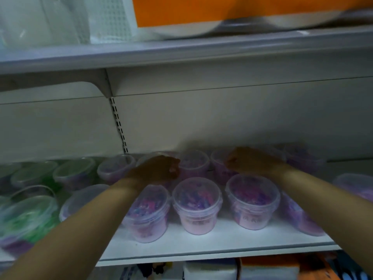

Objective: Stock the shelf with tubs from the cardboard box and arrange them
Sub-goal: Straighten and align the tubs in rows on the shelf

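Back panel (222, 118): plain white, filling the middle of the view between two shelves.
Upper shelf (181, 51): white, carrying pale wrapped goods on the left and something orange on the right, all blurred.
Shelf (201, 245): white, below the back panel; the tubs stand on it in rows from the front edge to the back.
Pink tubs (196, 205): clear lidded tubs with pink and purple contents, upright and close together, covering the middle and right of the shelf.
Green tubs (28, 217): the same kind of tub with green contents, grouped at the left end, just beside the pink ones.
Slotted upright (119, 126): a thin strip running down the back panel to the back row.
Left hand (159, 168): palm down over a back-row pink tub; through the blur I cannot tell whether its fingers grip it.
Right hand (252, 160): palm down over back-row pink tubs farther right, fingers pointing left; grip likewise unclear.
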